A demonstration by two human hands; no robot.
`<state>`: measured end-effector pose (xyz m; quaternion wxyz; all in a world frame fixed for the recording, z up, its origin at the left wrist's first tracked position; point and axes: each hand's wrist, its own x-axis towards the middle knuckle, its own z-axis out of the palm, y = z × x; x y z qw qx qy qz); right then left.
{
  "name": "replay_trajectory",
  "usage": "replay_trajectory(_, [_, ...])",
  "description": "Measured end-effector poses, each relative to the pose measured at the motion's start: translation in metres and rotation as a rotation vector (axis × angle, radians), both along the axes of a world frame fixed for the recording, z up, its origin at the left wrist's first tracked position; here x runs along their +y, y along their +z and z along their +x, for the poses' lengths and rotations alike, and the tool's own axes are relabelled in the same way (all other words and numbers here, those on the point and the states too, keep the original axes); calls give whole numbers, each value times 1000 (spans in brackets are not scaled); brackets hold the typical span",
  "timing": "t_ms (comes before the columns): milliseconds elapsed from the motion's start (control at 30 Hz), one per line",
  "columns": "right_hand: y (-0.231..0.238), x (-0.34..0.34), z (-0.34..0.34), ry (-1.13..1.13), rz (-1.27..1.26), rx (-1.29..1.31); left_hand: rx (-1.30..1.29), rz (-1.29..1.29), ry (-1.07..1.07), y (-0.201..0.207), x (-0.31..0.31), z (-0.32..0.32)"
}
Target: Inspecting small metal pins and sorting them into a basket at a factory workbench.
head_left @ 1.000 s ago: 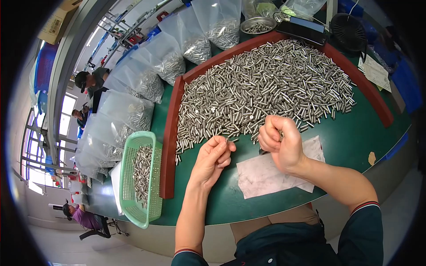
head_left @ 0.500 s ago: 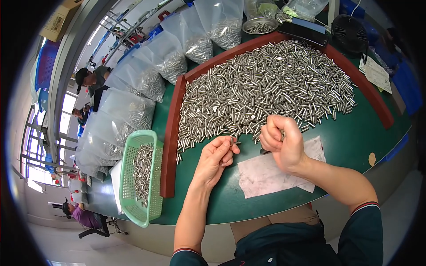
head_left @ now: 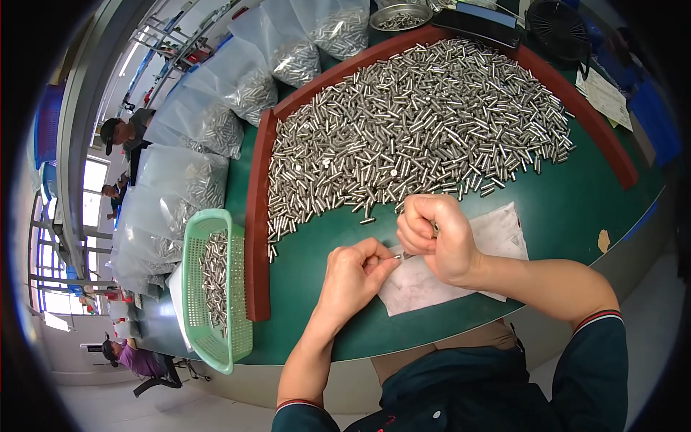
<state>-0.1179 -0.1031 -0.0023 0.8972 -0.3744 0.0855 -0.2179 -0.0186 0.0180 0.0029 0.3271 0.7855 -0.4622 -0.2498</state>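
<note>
My left hand (head_left: 351, 279) pinches a small metal cylindrical pin (head_left: 397, 256) between thumb and forefinger. Close beside it, my right hand (head_left: 443, 241) is curled into a fist; a little dark bit shows under its fingers, but what it holds is hidden. Both hands are over the near side of the green table (head_left: 302, 302), the right one above a stained pale cloth (head_left: 414, 291). Beyond them spreads a large heap of similar steel pins (head_left: 417, 122), a few showing bright round end faces.
Reddish-brown strips (head_left: 257, 230) border the heap. To the left stands a green plastic basket (head_left: 241, 295) of pins, with several clear bags (head_left: 191, 176) of pins behind. A metal dish (head_left: 399, 18), a phone (head_left: 479, 27) and a black fan (head_left: 558, 32) sit at the back. Other people are at far left.
My left hand has moved right and slightly nearer me, bringing its fingertips beside my right fist. The right hand has shifted slightly left and stays curled. The view has shifted a little.
</note>
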Motion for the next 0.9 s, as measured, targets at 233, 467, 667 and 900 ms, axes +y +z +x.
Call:
replay_trajectory(233, [0, 2, 0, -12, 17, -17, 17, 14, 11, -1, 1, 1])
replay_trajectory(467, [0, 2, -1, -1, -17, -31, 20, 18, 16, -1, 1, 1])
replay_trajectory(667, [-1, 6, 0, -5, -18, -38, 6, -4, 18, -2, 1, 1])
replay_trajectory(900, [-2, 15, 1, -49, -205, -17, 0, 5, 28, 1, -4, 0])
